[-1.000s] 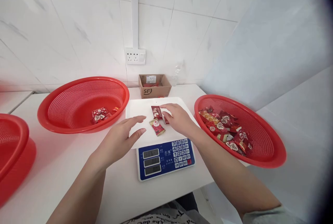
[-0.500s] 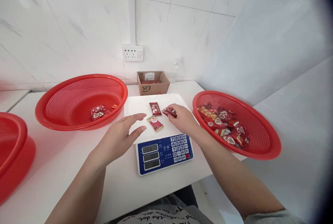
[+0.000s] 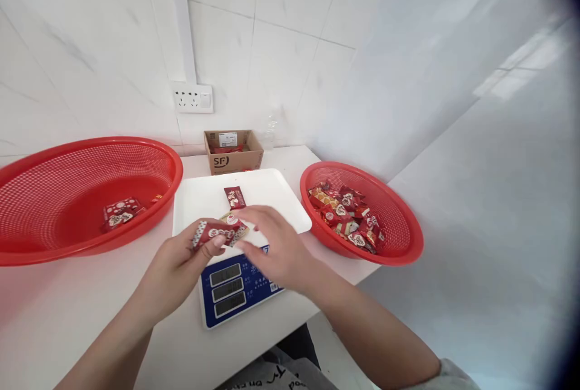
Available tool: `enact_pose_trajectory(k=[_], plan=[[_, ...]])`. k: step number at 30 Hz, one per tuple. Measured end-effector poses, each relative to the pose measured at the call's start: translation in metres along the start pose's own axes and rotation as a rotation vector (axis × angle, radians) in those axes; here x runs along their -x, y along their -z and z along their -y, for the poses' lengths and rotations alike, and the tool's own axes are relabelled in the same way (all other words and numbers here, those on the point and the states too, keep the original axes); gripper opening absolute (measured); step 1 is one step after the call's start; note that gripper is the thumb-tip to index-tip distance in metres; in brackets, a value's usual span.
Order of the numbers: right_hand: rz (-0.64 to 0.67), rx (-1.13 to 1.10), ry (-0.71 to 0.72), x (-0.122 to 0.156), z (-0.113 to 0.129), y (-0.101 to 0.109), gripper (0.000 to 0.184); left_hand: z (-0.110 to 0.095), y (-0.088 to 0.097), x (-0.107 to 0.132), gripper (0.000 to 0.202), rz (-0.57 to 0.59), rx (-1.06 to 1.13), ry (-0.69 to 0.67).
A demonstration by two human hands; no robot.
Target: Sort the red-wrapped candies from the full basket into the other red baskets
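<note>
My left hand [image 3: 176,269] pinches a small red snack packet [image 3: 220,233] with dotted ends between thumb and fingers, held above the front of a white weighing scale [image 3: 267,184]. Close to the packet's right end is my right hand [image 3: 278,251], its thumb and fingers apart and nothing gripped. On the scale's pan lies a dark red packet [image 3: 234,198]. A second packet, red and yellow-green [image 3: 238,222], is partly hidden behind my hands. The scale's blue panel [image 3: 235,293] has three displays, and my right hand covers part of its keypad.
A red basket [image 3: 403,221] of mixed snack packets stands on the right. To the left, a larger red basket [image 3: 154,154] contains a few packets [image 3: 121,213]. A cardboard box [image 3: 240,161] and a clear plastic bottle [image 3: 270,131] stand behind the scale.
The red packet has passed from my right hand to my left hand. My right hand has opened and moved leftward. The camera view has turned to the right.
</note>
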State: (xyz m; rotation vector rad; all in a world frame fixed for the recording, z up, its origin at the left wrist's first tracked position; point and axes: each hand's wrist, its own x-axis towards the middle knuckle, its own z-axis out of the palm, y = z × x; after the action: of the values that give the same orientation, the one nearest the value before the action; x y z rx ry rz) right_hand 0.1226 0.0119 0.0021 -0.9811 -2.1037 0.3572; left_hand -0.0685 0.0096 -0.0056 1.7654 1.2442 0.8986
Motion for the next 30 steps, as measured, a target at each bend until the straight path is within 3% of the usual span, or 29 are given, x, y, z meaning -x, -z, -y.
enact_pose_trajectory(k=[4, 7, 10, 13, 17, 23, 27, 30], plan=[[0.013, 0.299, -0.324, 0.009, -0.059, 0.054, 0.035, 0.009, 0.008, -0.002, 0.033, -0.202, 0.097, 0.059], [0.148, 0.486, -0.656, 0.024, -0.116, 0.088, 0.041, 0.01, 0.012, -0.002, 0.037, -0.286, 0.089, 0.051], [0.188, 0.524, -0.775, 0.036, -0.161, 0.103, 0.041, 0.006, 0.01, -0.002, 0.041, -0.29, 0.151, 0.075], [0.217, 0.535, -0.854, 0.04, -0.184, 0.106, 0.03, 0.003, 0.007, -0.003, 0.043, -0.281, 0.266, 0.095], [0.15, 0.555, -0.885, 0.037, -0.182, 0.111, 0.019, 0.005, 0.007, -0.004, 0.043, -0.308, 0.316, 0.117], [-0.117, 0.561, -0.715, 0.009, -0.133, 0.105, 0.023, 0.005, 0.016, -0.002, 0.028, -0.323, 0.485, 0.076], [-0.163, 0.585, -0.595, -0.015, -0.103, 0.092, 0.025, 0.001, 0.018, 0.001, 0.027, -0.331, 0.517, 0.056], [-0.126, 0.744, -0.616, -0.021, -0.101, 0.095, 0.028, 0.0, 0.018, 0.002, 0.026, -0.323, 0.524, 0.061]])
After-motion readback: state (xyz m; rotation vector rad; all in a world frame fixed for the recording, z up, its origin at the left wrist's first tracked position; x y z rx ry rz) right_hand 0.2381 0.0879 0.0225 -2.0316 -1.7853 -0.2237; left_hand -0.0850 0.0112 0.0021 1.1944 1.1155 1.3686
